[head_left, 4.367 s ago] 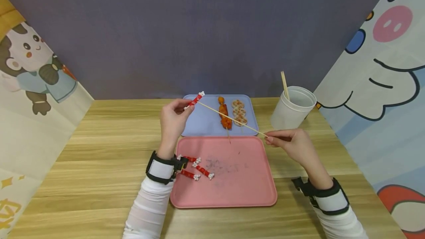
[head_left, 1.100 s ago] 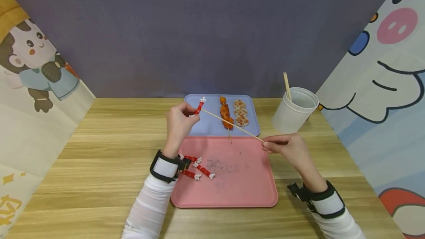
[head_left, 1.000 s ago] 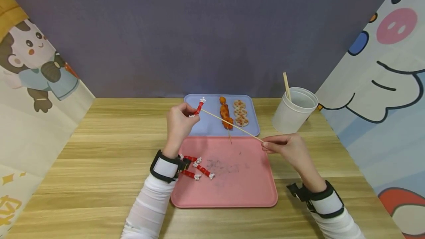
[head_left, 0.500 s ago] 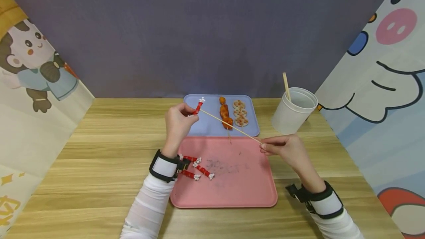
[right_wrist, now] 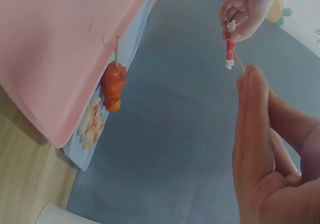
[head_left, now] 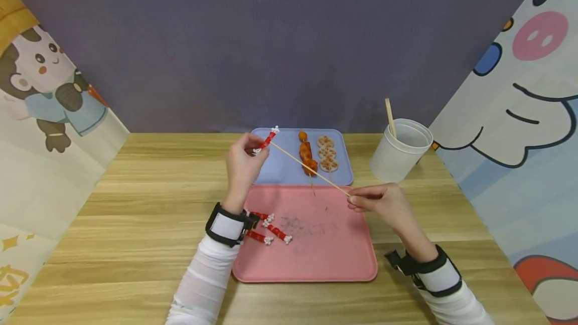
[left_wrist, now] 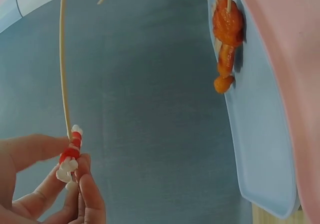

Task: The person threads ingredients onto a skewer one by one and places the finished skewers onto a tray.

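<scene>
My left hand [head_left: 244, 162] pinches a red roll with white knobbly ends [head_left: 269, 139], which looks like wrapped enoki mushrooms. Between thumb and fingertips of my right hand [head_left: 381, 204] is the near end of a thin bamboo skewer [head_left: 311, 170]. It slants up and left over both trays, and its far tip meets the roll's side, also seen on the roll [left_wrist: 72, 146] in the left wrist view. Several similar red rolls [head_left: 276, 232] lie on the left of the pink tray [head_left: 325, 260], partly hidden by my left wrist strap.
Behind the pink tray sits a blue tray [head_left: 280, 169]. It bears an orange-brown skewer of food [head_left: 305, 152] and a skewer of lotus root slices [head_left: 327, 153]. A white bucket [head_left: 397, 159] with sticks [head_left: 390, 114] in it stands at the back right, near the wall.
Over the last second my right hand shifts slightly left with the skewer. The roll in my left fingers rises a little and tilts more to the right.
</scene>
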